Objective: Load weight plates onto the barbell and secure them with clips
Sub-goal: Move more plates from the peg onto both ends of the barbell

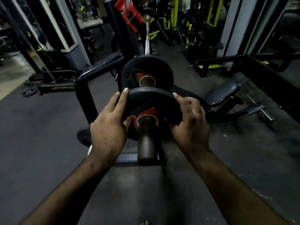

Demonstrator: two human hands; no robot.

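A barbell runs away from me, its brown sleeve end pointing at the camera and its chrome shaft reaching toward the far rack. A black weight plate with a red hub sits on the sleeve. My left hand grips its left rim and my right hand grips its right rim. Farther along the sleeve hangs a second black plate with a red hub, apart from the first. No clip shows in this view.
A black rack frame stands left of the bar. A padded seat with chrome legs sits at the right. Small plates lie on the floor at far left, another one under my left wrist. Yellow-and-black machines fill the back.
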